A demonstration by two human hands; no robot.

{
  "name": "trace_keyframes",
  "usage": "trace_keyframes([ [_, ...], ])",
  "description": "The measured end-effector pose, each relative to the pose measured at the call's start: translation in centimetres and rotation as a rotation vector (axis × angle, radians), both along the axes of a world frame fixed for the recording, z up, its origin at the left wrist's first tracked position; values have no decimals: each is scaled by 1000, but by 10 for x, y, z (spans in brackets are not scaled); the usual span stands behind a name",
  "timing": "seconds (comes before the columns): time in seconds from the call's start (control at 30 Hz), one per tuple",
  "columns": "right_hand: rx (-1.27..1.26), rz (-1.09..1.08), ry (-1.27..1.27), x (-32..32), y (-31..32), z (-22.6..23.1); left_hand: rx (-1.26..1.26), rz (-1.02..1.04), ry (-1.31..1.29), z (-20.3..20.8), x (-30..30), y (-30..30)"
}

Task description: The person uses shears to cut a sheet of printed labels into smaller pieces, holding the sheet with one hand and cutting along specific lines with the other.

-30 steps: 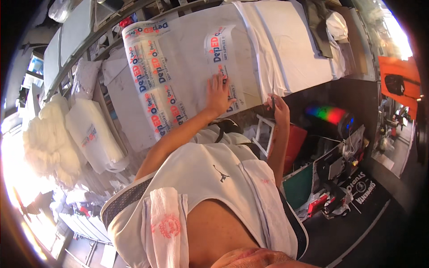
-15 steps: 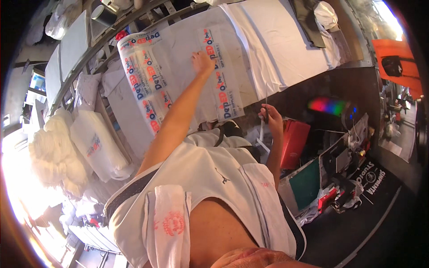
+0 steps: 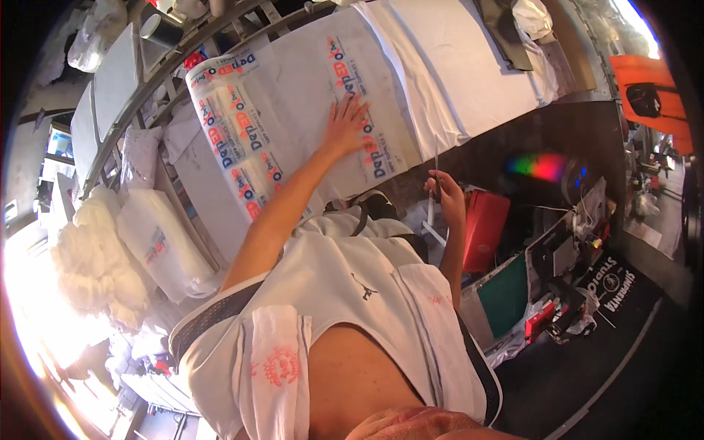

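lying beside one white cloth (image 3: 455, 73), one clear printed sheet (image 3: 304, 117) sits under the left hand (image 3: 346, 130), fingers spread wide. and the right hand (image 3: 449, 199) pinches one thin tool (image 3: 438, 187) in curled fingers, one red box (image 3: 485, 231) just beside it!

The printed sheet (image 3: 265, 110) looks like smooth, glossy plastic.

Plastic sheet (image 3: 293, 88): lay flat, leaving a palm room to slide left of the spread left hand (image 3: 347, 130).
White cloth (image 3: 469, 70): bunched folds ridged the way rightward.
Blade (image 3: 438, 167): rose from the right hand (image 3: 449, 199), guarding the sheet's near right corner.
Red box (image 3: 485, 231): crowded that hand's right side.
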State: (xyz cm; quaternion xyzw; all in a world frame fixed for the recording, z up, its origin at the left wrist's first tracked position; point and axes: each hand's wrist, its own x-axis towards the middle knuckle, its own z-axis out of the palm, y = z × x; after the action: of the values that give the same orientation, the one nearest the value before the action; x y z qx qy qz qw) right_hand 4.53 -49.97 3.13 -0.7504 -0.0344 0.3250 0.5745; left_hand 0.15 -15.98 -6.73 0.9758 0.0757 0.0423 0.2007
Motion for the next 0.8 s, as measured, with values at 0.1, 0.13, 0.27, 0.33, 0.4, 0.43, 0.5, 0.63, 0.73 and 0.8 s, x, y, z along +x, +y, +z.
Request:
trace_keyframes([
  [0.1,-12,58,-31,9,9,4,58,26,37,7,20,1],
  [0.13,7,92,-20,12,19,4,22,36,89,10,21,3],
  [0.27,31,46,48,13,32,-2,-184,116,-23,35,3,-11],
  [0.33,50,129,49,13,49,-16,-212,196,-105,43,-38,-12],
  [0.4,103,218,48,12,71,-38,-242,258,-201,57,-75,-10],
  [0.43,108,239,56,9,87,-40,-282,343,-231,66,-101,-2],
  [0.5,154,354,38,-2,125,-36,-237,500,-290,80,-152,17],
  [0.63,201,633,164,-12,184,-49,-239,752,-316,108,-231,53],
  [0.73,259,788,323,-32,238,-66,31,964,-286,71,-283,73],
  [0.8,309,702,330,-61,270,-82,-457,1332,-271,44,-301,88],
])
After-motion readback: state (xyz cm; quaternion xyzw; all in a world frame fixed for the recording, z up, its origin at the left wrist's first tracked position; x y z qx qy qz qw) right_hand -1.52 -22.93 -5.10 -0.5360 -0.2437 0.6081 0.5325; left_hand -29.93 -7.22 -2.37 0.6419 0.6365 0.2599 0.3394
